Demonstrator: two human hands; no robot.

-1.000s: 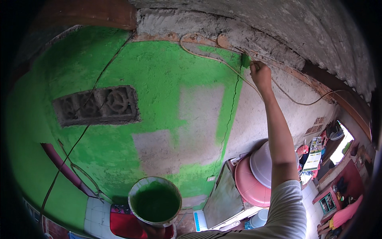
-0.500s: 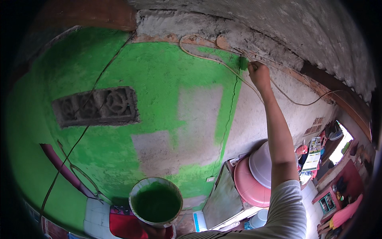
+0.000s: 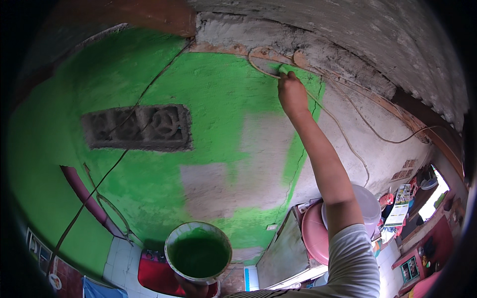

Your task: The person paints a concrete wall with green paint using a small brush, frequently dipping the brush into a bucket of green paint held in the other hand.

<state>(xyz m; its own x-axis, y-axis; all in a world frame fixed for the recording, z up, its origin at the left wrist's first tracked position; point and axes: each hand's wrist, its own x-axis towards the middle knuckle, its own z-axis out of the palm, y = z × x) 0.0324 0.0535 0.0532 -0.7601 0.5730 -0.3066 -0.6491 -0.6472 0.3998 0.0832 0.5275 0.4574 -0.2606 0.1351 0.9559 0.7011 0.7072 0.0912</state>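
High on the wall (image 3: 213, 99), my right hand (image 3: 292, 94) is closed around a paintbrush (image 3: 283, 69) whose head is coated in green. The brush touches the wall near its top edge, beside a looped cable (image 3: 254, 62). Most of its handle is hidden by my fingers. Low in front of me, my left hand (image 3: 193, 289) supports a round white bucket (image 3: 171, 270) from beneath; its fingers are mostly hidden and dark. Green paint (image 3: 198, 252) lies inside the bucket. Bare greyish patches (image 3: 266, 133) show in the green wall, and a crack (image 3: 299, 161) runs down near the green's right edge.
A patterned vent block (image 3: 136, 128) is set in the wall, with a dark cable (image 3: 121, 156) crossing it. Below right stand a cabinet (image 3: 283, 251), a pink basin (image 3: 314, 233) and a pale tub (image 3: 366, 206). A red seat-like thing (image 3: 154, 273) lies behind the bucket.
My right hand has moved left along the wall's top with the brush, and fresh green shows near the cable. The view has shifted slightly right-to-left; the bucket stays held low.
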